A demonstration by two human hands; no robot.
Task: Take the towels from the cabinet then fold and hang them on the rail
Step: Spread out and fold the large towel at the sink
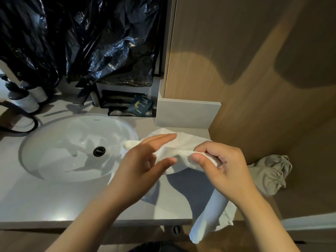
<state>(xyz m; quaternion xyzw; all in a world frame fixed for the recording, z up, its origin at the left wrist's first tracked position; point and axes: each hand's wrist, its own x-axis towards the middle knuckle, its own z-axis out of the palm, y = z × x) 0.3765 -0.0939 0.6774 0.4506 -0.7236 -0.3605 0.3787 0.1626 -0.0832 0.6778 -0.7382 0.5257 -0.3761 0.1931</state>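
Note:
A white towel lies bunched on the grey counter, right of the sink, with one end hanging over the counter's front edge. My right hand pinches a folded edge of the towel between thumb and fingers. My left hand hovers over the towel's left part with fingers stretched out straight, holding nothing. No rail or cabinet interior is in view.
An oval white sink with a dark drain is set in the counter. Black plastic sheeting hangs behind it. Dark sachets and white bottles stand at the back. A beige drawstring bag hangs on the wooden wall.

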